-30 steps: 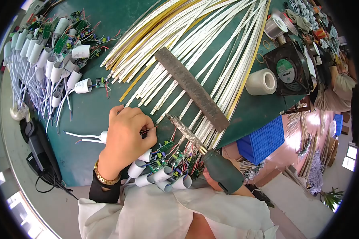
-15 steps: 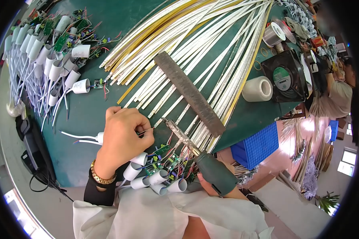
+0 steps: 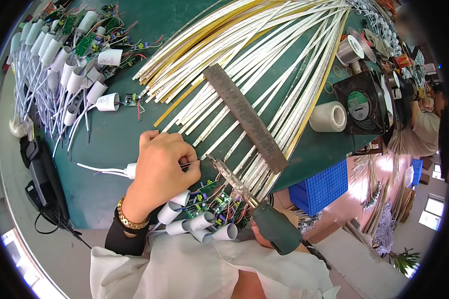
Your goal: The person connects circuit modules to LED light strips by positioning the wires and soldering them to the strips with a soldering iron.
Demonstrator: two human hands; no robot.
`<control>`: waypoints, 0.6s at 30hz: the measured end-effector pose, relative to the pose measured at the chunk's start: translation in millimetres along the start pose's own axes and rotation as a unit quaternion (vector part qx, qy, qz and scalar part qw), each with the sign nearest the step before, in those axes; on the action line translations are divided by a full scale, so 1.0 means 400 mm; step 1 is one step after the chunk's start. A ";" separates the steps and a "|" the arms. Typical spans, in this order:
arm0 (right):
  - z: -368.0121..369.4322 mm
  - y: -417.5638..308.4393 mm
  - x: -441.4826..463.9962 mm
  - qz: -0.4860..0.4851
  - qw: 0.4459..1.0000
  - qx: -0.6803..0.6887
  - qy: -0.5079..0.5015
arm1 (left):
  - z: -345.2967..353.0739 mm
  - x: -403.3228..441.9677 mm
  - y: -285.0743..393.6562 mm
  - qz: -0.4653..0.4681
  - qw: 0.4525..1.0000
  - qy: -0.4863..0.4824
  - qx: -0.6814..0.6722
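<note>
My left hand [image 3: 165,162] is closed in a pinch on thin wires [image 3: 188,164], their ends close to the end of one white strip [image 3: 212,148]. Under that hand, a white cylindrical housing [image 3: 130,171] with a white cable sticks out to the left. My right hand [image 3: 263,235], partly hidden, grips a soldering iron [image 3: 276,228] by its dark green handle. Its tip is at the strip's end, beside my left fingertips; whether it touches is too small to tell. A dark metal bar [image 3: 247,118] lies across the fanned-out strips.
White housings with circuit boards [image 3: 201,221] lie just below my hands. A larger heap of them [image 3: 67,70] is at upper left. To the right are a white roll [image 3: 328,117], a solder spool [image 3: 350,49], a fan [image 3: 361,103] and a blue crate [image 3: 320,187]. Another person [image 3: 424,122] sits beyond.
The whole view has shifted slightly. My left hand has moved a little to the right with the wires, and the iron's tip has come down nearer the strip's end and my fingertips.
</note>
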State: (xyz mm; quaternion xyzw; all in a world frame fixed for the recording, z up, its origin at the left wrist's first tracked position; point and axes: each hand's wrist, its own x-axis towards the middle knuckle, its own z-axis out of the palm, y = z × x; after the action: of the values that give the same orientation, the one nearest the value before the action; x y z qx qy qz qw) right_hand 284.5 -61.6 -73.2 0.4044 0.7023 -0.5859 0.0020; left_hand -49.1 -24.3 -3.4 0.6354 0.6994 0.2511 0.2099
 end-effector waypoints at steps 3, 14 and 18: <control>0.012 -0.003 -0.008 -0.039 0.997 -0.060 0.033 | 0.002 -0.002 -0.002 -0.001 1.000 0.007 -0.003; 0.009 0.023 -0.015 -0.108 0.986 -0.112 0.059 | 0.003 -0.001 -0.003 -0.013 1.000 0.000 -0.015; -0.002 -0.030 -0.009 -0.165 0.961 -0.195 0.111 | 0.009 -0.001 -0.002 -0.012 1.000 0.009 -0.011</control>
State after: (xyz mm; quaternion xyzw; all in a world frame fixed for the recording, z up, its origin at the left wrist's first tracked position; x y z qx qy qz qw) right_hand 280.5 -62.6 -61.6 0.3373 0.8556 -0.3813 -0.0935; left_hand -47.6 -24.4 -6.8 0.6222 0.7060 0.2621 0.2137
